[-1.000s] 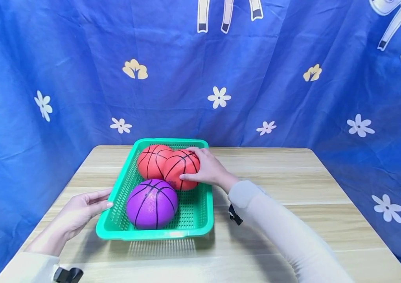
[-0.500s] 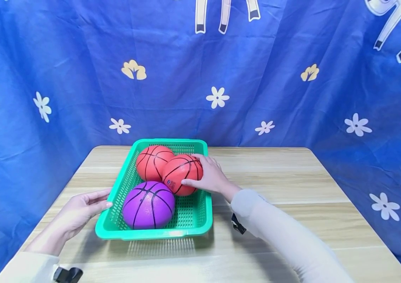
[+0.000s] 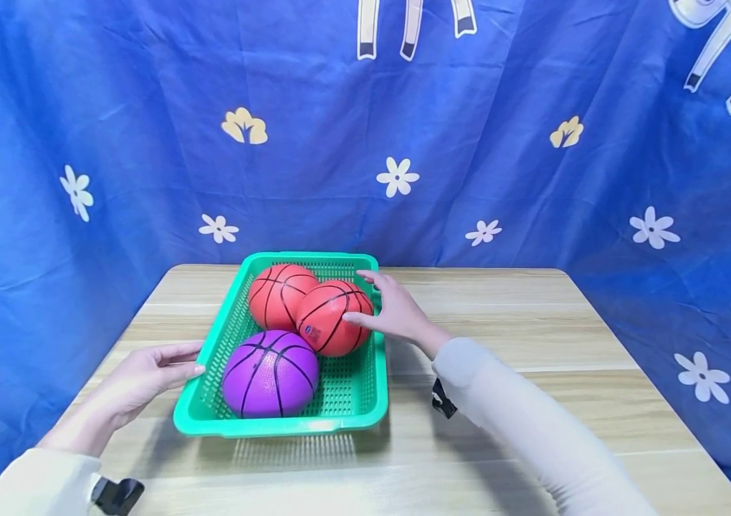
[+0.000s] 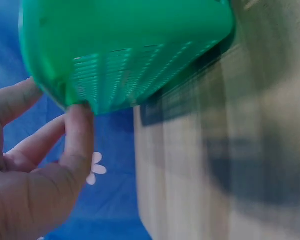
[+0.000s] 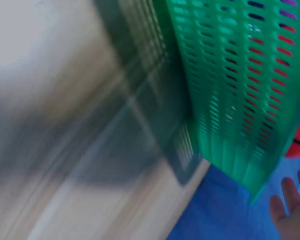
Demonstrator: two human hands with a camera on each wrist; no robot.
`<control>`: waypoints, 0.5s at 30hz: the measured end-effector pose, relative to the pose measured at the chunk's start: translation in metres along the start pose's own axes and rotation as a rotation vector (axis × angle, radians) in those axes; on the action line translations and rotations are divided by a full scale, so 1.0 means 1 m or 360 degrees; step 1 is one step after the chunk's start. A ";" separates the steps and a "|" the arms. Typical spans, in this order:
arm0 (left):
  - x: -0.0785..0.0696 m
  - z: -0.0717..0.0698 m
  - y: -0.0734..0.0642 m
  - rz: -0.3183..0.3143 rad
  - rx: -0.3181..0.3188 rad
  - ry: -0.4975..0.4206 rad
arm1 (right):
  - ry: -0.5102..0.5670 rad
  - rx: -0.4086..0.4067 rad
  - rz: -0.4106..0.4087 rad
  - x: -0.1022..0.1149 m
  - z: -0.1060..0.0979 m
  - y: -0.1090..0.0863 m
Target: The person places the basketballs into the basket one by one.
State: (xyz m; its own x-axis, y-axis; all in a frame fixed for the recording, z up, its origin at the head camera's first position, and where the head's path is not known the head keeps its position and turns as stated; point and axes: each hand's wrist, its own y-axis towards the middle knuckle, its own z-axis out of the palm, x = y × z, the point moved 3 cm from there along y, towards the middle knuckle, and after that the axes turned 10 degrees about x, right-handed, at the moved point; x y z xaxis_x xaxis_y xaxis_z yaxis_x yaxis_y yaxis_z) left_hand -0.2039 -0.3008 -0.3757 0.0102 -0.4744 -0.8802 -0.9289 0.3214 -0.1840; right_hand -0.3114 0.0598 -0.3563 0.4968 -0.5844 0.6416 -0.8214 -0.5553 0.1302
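Note:
A green perforated plastic basket (image 3: 282, 428) stands on the wooden table and holds three balls. A purple toy basketball (image 3: 270, 374) lies at the near end, and two orange-red toy basketballs (image 3: 282, 295) lie behind it. My left hand (image 3: 140, 383) pinches the basket's left rim; in the left wrist view its thumb and fingers (image 4: 80, 127) meet the rim from two sides. My right hand (image 3: 398, 312) is spread beside the right-hand orange-red basketball (image 3: 333, 319), its thumb overlapping the ball's edge. Whether it touches the ball is unclear. The right wrist view shows only fingertips (image 5: 290, 195).
Pale wood-grain table (image 3: 533, 344) extends to the right of the basket. A blue curtain (image 3: 314, 158) with flowers and animal legs hangs behind and at both sides. Black straps (image 3: 118, 496) sit at the wrists.
The right-hand orange-red basketball has shifted nearer and to the right. My right hand has loosened and drawn back from it. The purple basketball has rolled slightly left. My left hand stays at the rim.

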 end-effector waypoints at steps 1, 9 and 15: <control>-0.003 -0.001 0.000 -0.0014 0.0008 0.0054 | 0.0012 0.0005 0.0003 0.000 -0.003 -0.001; -0.045 -0.005 0.011 -0.0009 -0.0011 0.0361 | 0.0080 -0.0024 0.0001 -0.003 -0.034 -0.005; -0.085 -0.001 0.024 -0.0044 -0.0121 0.0468 | 0.0079 -0.0082 0.0022 -0.008 -0.059 -0.012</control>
